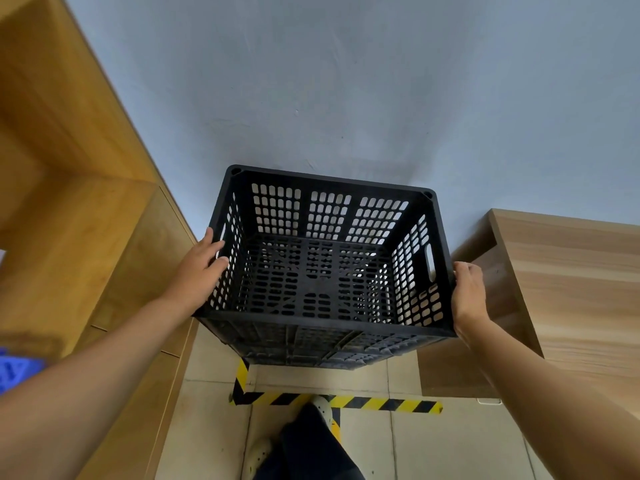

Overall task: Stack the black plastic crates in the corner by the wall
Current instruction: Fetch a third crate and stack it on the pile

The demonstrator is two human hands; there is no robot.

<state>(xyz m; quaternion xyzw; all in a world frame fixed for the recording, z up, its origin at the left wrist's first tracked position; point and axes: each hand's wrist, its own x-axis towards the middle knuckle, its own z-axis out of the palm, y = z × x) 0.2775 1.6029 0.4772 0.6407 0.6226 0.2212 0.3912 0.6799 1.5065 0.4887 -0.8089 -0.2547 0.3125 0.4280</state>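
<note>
Between my left hand (197, 271) and right hand (468, 295), I am gripping the crate (325, 265) by its short sides, facing the wall (346, 81).

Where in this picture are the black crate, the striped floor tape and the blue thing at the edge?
black crate (322, 271), head view, on its perforated bottom
striped floor tape (381, 404), head view, on the long strip in front of the shoe
blue thing (15, 372), head view, on its blurred visible part at the left edge
</note>
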